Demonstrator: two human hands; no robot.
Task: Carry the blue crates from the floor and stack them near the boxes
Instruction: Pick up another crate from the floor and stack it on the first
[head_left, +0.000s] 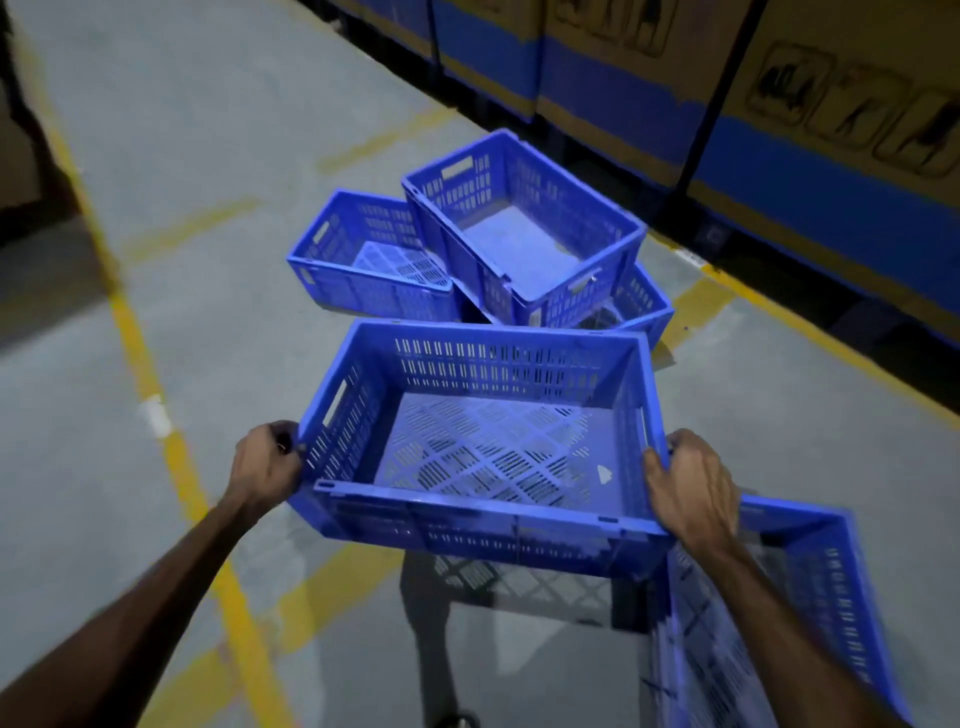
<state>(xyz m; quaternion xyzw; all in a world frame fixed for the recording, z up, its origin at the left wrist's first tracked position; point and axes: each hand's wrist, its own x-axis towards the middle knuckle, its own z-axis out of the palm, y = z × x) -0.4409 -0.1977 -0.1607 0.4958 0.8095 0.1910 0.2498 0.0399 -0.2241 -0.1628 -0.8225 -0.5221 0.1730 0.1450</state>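
I hold an empty blue slotted crate (483, 441) off the floor, level, in front of me. My left hand (267, 462) grips its left end wall and my right hand (691, 488) grips its right end rim. Beyond it, a deep blue crate (524, 228) sits tilted on top of two shallower blue crates: one at the left (363, 260) and one mostly hidden at the right (641, 301). Another blue crate (810, 597) stands on the floor at my lower right, partly behind my right forearm.
Brown cardboard boxes with a blue band (779, 156) line the far right side. Yellow lines (135, 338) mark the grey concrete floor. A dark stack edges the left border (21, 156). My leg and shoe (441, 675) show below the held crate.
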